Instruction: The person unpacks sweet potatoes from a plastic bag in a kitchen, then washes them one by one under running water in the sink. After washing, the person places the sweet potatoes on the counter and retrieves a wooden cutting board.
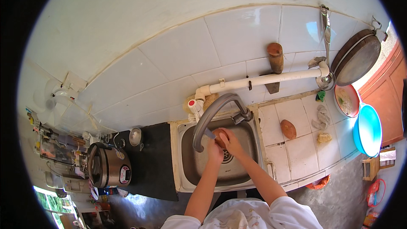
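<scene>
Both my hands hold one reddish-brown sweet potato (219, 136) over the stainless steel sink (198, 165). My left hand (215, 151) cups it from the near left, while my right hand (231, 143) lies over its right side. Part of the sweet potato is hidden by my fingers. The curved faucet (208, 122) arches just to the left, and water appears to run from it onto the sweet potato. Below my hands the drain strainer (226, 156) shows in the basin. Another sweet potato (288, 129) lies on the white tiled counter (302, 156) right of the sink.
On the right counter are a yellowish sponge (324, 138), a crumpled pale cloth (321, 117), a turquoise basin (367, 130) and a red-rimmed bowl (347, 100). A rice cooker (109, 165) and a small metal bowl (135, 136) stand left on the black countertop (155, 162). A white pipe (264, 79) crosses the wall.
</scene>
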The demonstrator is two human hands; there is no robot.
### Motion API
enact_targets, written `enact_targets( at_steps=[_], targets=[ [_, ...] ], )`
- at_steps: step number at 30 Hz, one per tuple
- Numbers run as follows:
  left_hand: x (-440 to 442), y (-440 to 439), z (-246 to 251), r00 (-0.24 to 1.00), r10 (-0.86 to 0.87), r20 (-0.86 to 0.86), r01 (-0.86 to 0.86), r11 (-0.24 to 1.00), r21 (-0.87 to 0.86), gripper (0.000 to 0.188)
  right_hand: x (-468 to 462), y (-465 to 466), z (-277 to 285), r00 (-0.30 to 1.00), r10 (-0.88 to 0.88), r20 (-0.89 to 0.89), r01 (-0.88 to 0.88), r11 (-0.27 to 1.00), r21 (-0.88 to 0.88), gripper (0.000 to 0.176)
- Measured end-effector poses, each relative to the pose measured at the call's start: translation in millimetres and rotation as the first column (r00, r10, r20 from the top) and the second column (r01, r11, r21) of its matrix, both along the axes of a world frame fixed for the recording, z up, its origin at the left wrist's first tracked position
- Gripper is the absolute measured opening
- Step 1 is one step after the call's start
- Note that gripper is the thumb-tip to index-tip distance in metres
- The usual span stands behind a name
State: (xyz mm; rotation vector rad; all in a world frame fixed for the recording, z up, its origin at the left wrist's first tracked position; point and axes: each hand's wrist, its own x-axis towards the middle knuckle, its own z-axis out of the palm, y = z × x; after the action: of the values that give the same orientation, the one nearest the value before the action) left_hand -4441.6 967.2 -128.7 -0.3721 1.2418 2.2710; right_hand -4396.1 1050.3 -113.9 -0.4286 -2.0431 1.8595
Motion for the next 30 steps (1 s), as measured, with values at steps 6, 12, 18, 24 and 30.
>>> enact_targets(
  at_steps=[6,12,18,24,30],
  targets=[
    [-5,5,17,0.994,-0.085,0.067,0.084,0.996,0.014,0.025,13,-12,-3,0.995,-0.038,-0.089,0.063,0.954,0.293,0.046],
    [-31,-5,29,0.937,-0.243,0.250,0.240,0.970,0.042,0.020,23,-22,7,0.996,-0.055,0.068,0.023,0.914,0.404,0.046],
    [-18,-3,35,0.986,-0.154,0.071,0.145,0.983,0.115,0.019,2,-17,3,0.996,-0.083,0.019,0.073,0.950,0.302,0.039],
    [-15,-3,20,0.990,-0.134,0.049,0.129,0.987,0.095,0.013,3,-13,-5,1.000,0.002,0.003,-0.003,0.944,0.330,0.039],
    [-20,-3,25,0.992,-0.040,0.122,0.029,0.995,0.093,0.014,19,-24,16,0.994,-0.029,0.109,-0.018,0.915,0.404,0.046]
  ],
)
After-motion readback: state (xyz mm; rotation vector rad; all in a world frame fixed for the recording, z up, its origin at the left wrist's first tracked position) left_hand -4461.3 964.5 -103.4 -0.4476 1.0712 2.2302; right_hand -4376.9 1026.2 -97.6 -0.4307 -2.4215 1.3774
